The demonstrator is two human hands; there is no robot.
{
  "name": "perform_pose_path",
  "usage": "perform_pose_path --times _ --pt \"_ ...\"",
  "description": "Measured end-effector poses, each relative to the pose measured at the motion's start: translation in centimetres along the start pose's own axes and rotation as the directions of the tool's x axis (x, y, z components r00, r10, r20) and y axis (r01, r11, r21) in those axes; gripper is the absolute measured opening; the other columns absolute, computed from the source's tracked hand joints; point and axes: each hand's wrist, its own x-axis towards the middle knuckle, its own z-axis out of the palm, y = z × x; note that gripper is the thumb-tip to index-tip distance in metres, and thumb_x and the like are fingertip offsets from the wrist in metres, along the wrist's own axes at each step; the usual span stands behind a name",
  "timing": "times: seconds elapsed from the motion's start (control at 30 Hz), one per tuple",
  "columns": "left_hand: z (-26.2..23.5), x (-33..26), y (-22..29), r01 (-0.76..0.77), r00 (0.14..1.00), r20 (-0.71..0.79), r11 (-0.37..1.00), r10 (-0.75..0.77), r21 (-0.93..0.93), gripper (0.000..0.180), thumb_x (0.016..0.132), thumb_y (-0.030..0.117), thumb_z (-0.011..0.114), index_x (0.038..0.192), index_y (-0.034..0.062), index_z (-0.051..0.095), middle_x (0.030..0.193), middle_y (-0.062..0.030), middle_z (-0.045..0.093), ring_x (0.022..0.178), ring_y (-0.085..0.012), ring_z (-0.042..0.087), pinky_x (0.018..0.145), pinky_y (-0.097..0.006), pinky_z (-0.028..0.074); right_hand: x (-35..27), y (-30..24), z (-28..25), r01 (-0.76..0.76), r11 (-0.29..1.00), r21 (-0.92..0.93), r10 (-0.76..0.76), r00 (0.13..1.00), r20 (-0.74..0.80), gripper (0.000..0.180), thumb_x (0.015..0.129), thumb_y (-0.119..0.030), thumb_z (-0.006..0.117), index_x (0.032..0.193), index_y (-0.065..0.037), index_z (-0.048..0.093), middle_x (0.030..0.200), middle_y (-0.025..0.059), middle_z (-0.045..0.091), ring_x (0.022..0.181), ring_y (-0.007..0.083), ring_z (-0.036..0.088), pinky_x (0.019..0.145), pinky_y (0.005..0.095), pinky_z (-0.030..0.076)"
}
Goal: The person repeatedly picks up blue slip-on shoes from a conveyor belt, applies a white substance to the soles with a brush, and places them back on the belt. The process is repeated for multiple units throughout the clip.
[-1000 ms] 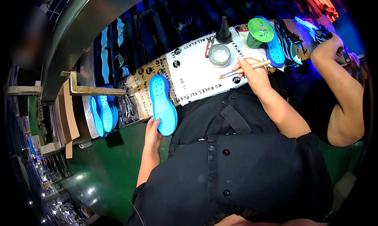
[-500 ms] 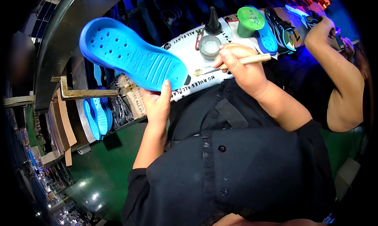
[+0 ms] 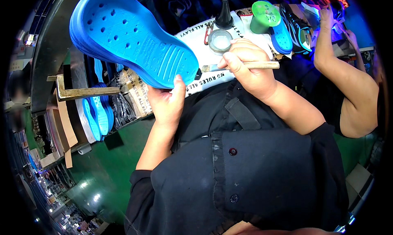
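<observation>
Clamped between thumb and fingers, the left hand (image 3: 166, 106) holds the big blue perforated rubber shoe sole (image 3: 131, 34) by its narrower ribbed end, lifted above the bench with its inner face turned up to the camera; its long axis runs from that grip up and away to the left, the broad holed end farthest out. The right hand (image 3: 247, 67) is closed round a wooden-handled flat brush (image 3: 241, 66), handle lying roughly level, bristles pointing left and just beside the sole's near end, close to the left thumb; so the right hand is the nearer one to that end. Behind the brush sit a small round clear dish of pale liquid (image 3: 220, 40), a black cone-shaped nozzle (image 3: 224, 16) and a green cylindrical tub (image 3: 264, 16); open room lies to the sole's left above the green floor (image 3: 102, 169), while another person's bare arm (image 3: 348, 83) crowds the right side.
</observation>
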Motion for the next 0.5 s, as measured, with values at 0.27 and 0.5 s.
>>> perform_pose_path --times 0.27,0.5 --pt "0.1 -0.1 -0.4 -0.045 0.999 -0.009 0.999 0.045 0.014 0.036 0.081 0.003 0.063 0.113 -0.0035 0.048 0.101 -0.0129 0.061 0.091 -0.0176 0.06 0.084 -0.03 0.047 -0.1 1.0 0.1 0.071 0.993 -0.099 -0.063 0.995 0.08 0.018 0.08 -0.01 0.063 0.064 -0.005 0.063 0.058 0.0052 0.057 0.056 0.0228 0.054 0.061 0.033 0.04" --pt "0.4 -0.2 -0.4 -0.085 0.996 -0.005 0.995 0.085 0.056 0.034 0.08 0.002 0.064 0.11 -0.0033 0.049 0.099 -0.0123 0.061 0.089 -0.017 0.06 0.082 -0.03 0.047 0.0 0.2 0.6 0.121 0.992 -0.047 -0.112 0.982 0.153 0.014 0.078 -0.013 0.066 0.067 -0.005 0.066 0.059 0.005 0.059 0.056 0.0214 0.053 0.06 0.0328 0.039"
